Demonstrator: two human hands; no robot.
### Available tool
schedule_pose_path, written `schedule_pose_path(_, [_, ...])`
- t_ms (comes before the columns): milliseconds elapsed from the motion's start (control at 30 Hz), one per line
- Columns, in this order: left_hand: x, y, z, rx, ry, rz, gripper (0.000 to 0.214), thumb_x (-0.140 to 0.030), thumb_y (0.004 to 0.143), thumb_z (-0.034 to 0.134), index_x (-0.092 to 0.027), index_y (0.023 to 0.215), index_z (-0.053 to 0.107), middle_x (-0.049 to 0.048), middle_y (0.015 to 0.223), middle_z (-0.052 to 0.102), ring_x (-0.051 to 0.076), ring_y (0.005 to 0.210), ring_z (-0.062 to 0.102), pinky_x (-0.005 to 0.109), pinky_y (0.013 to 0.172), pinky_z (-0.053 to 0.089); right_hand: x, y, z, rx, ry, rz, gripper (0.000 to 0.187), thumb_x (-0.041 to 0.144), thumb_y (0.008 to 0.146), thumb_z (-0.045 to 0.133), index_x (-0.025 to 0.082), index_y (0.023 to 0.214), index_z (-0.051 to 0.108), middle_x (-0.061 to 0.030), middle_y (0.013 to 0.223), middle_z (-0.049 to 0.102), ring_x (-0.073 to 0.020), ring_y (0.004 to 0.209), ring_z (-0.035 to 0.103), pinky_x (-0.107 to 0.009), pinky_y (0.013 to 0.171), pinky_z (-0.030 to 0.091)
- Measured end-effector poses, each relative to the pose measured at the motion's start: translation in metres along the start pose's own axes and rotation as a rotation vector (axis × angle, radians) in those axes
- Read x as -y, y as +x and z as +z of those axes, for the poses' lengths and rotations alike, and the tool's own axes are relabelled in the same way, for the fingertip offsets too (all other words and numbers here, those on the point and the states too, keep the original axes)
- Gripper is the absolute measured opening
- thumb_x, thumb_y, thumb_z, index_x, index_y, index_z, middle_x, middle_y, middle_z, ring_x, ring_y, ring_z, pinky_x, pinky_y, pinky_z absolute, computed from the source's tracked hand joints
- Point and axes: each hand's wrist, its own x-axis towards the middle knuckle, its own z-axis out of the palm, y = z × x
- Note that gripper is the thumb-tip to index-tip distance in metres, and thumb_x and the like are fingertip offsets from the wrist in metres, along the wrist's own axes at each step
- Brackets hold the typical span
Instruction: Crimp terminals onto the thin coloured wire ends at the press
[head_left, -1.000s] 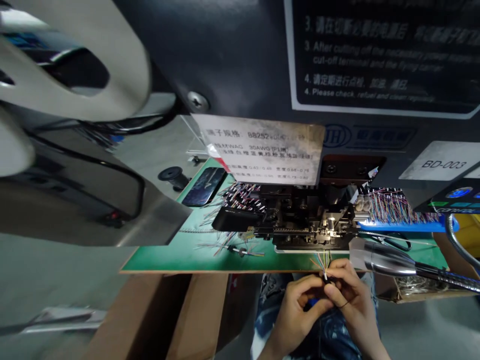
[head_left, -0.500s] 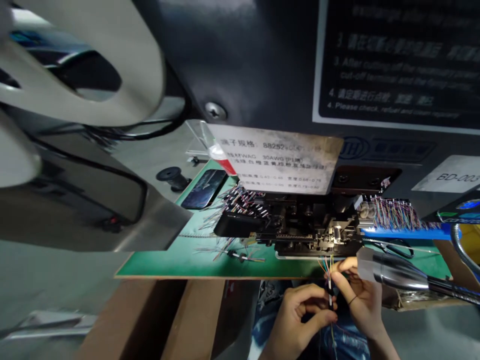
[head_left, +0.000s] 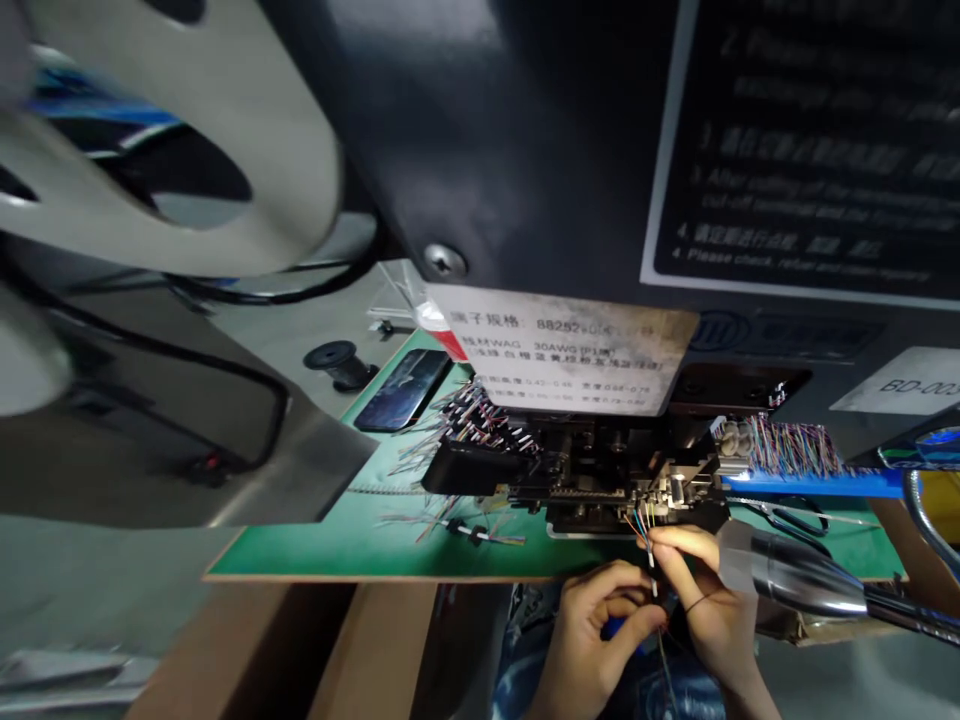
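Observation:
A bundle of thin coloured wires (head_left: 642, 525) fans out right at the front of a terminal crimping machine (head_left: 600, 470), its tips reaching the machine's lower parts. My right hand (head_left: 701, 590) pinches the bundle just below those tips between thumb and fingers. My left hand (head_left: 600, 630) sits slightly lower and pinches the same wires a little further down. A small blue object (head_left: 619, 627) shows behind its fingers, partly hidden. A few dark wire tails hang below both hands.
A green work mat (head_left: 375, 550) holds loose wires, a phone (head_left: 401, 392) and a black spool (head_left: 339, 365). To the right are a blue comb rack of wires (head_left: 810, 484), scissors (head_left: 799, 521) and a chrome lamp head (head_left: 802, 570). A cardboard box (head_left: 367, 650) stands below.
Both hands have risen toward the machine, bringing the wire tips up against it. The view has also tilted, with the machine and mat shifting slightly.

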Motion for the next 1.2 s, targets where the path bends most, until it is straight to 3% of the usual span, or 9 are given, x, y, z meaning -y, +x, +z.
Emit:
schedule_pose_path(167, [-0.006, 0.001, -0.001, 0.025, 0.053, 0.027, 0.011, -0.023, 0.083, 0.085, -0.014, 0.085, 0.078, 0.0061, 0.083, 0.075, 0.015, 0.066, 0.072, 0.018, 0.064, 0.062, -0.005, -0.002, 0.002, 0.000, 0.020, 0.051, 0.017, 0.035, 0.097, 0.076, 0.026, 0.107, 0.086, -0.0080, 0.100, 0.086, -0.0274, 0.093, 0.083, -0.039, 0.090, 0.068])
schedule_pose_path(367, [-0.013, 0.002, 0.000, -0.002, 0.097, 0.072, 0.006, -0.019, 0.082, 0.083, -0.015, 0.085, 0.080, 0.0051, 0.082, 0.076, 0.015, 0.065, 0.074, 0.017, 0.063, 0.062, 0.003, 0.001, 0.003, 0.001, -0.014, -0.023, 0.014, 0.030, 0.099, 0.072, 0.028, 0.101, 0.086, -0.0048, 0.097, 0.086, -0.0235, 0.091, 0.082, -0.033, 0.089, 0.066])
schedule_pose_path(533, [-0.019, 0.006, 0.008, -0.047, 0.203, 0.202, 0.005, -0.014, 0.083, 0.077, -0.017, 0.085, 0.081, 0.0041, 0.078, 0.077, 0.018, 0.069, 0.078, 0.017, 0.063, 0.063, 0.005, 0.005, 0.005, -0.022, -0.012, -0.040, 0.015, 0.035, 0.099, 0.073, 0.028, 0.102, 0.086, -0.0049, 0.094, 0.086, -0.0239, 0.085, 0.083, -0.034, 0.082, 0.068])
schedule_pose_path(633, [-0.022, 0.008, 0.013, -0.067, 0.245, 0.263, 0.007, -0.013, 0.084, 0.075, -0.018, 0.083, 0.080, 0.0036, 0.077, 0.078, 0.018, 0.068, 0.078, 0.017, 0.064, 0.064, 0.006, 0.006, 0.006, -0.020, 0.009, 0.018, 0.019, 0.040, 0.098, 0.074, 0.028, 0.104, 0.086, -0.0059, 0.097, 0.086, -0.0252, 0.088, 0.082, -0.036, 0.085, 0.067])
schedule_pose_path(800, [-0.018, 0.009, 0.014, -0.095, 0.240, 0.247, 0.005, -0.016, 0.083, 0.077, -0.018, 0.085, 0.080, 0.0044, 0.079, 0.080, 0.019, 0.068, 0.079, 0.019, 0.064, 0.065, 0.006, 0.006, 0.006, -0.037, 0.051, 0.099, 0.020, 0.041, 0.095, 0.077, 0.026, 0.106, 0.084, -0.0069, 0.099, 0.084, -0.0257, 0.090, 0.081, -0.037, 0.086, 0.067])
schedule_pose_path(967, [-0.016, 0.008, 0.012, -0.100, 0.226, 0.232, 0.006, -0.017, 0.083, 0.078, -0.017, 0.087, 0.082, 0.0049, 0.079, 0.081, 0.019, 0.067, 0.079, 0.019, 0.063, 0.066, 0.007, 0.009, 0.004, -0.041, 0.052, 0.092, 0.019, 0.038, 0.095, 0.076, 0.025, 0.107, 0.083, -0.0084, 0.097, 0.083, -0.0261, 0.088, 0.079, -0.039, 0.084, 0.068])
schedule_pose_path(1200, [-0.016, 0.008, 0.013, -0.105, 0.203, 0.257, 0.008, -0.013, 0.082, 0.078, -0.018, 0.087, 0.082, 0.0041, 0.079, 0.081, 0.018, 0.067, 0.079, 0.017, 0.063, 0.065, 0.015, 0.015, 0.005, -0.053, -0.030, 0.041, 0.027, 0.048, 0.095, 0.075, 0.024, 0.101, 0.083, -0.0098, 0.089, 0.081, -0.0265, 0.081, 0.076, -0.036, 0.073, 0.067])
